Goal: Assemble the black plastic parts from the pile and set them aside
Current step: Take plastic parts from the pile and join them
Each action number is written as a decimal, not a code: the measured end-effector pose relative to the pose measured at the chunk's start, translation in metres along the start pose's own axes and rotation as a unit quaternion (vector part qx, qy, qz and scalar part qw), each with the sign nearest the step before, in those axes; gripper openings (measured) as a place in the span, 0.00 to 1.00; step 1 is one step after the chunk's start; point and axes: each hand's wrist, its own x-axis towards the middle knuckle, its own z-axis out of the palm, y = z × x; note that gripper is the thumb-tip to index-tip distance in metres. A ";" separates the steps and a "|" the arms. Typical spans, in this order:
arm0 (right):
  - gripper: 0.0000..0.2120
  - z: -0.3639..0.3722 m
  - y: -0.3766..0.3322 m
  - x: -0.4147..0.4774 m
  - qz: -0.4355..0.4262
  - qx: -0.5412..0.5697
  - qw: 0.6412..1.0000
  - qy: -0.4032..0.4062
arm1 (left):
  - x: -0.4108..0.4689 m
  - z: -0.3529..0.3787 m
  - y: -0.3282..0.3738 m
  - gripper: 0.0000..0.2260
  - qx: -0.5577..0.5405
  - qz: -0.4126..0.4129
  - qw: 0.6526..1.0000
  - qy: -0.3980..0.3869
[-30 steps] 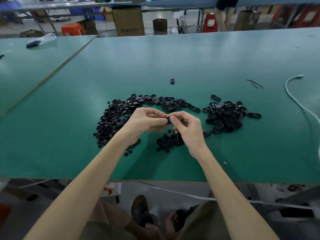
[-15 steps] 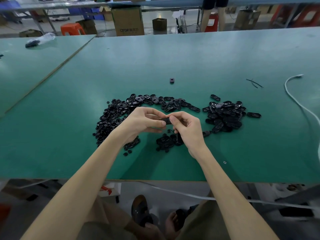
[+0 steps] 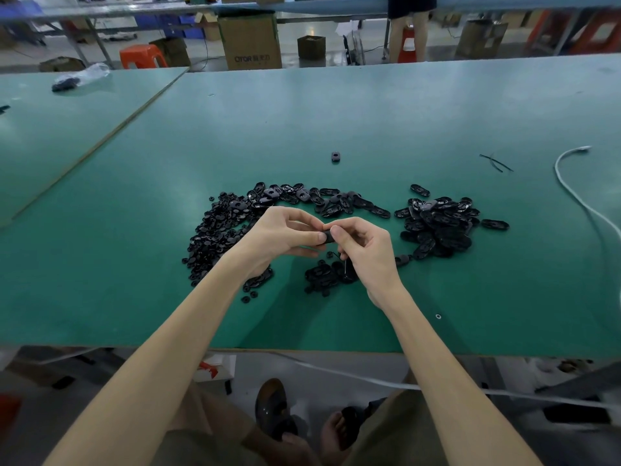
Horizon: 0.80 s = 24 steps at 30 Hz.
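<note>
A small black plastic part [image 3: 328,237] is pinched between the left hand [image 3: 280,235] and the right hand [image 3: 368,252], fingers of both curled onto it, just above the scattered pile of black plastic pieces [image 3: 437,227] on the green table [image 3: 336,105].

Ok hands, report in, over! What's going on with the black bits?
Left hand and right hand both pinching one black part between them. Piles lie on the table below. Nothing in the way.
</note>
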 end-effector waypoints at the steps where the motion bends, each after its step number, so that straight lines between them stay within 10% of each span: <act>1: 0.07 0.000 0.000 0.000 0.000 0.000 1.000 0.000 | 0.000 -0.001 0.000 0.12 -0.002 0.002 1.000 -0.001; 24: 0.06 -0.001 -0.001 -0.001 0.006 -0.003 1.000 0.003 | -0.003 0.003 0.000 0.10 0.014 0.022 1.000 0.000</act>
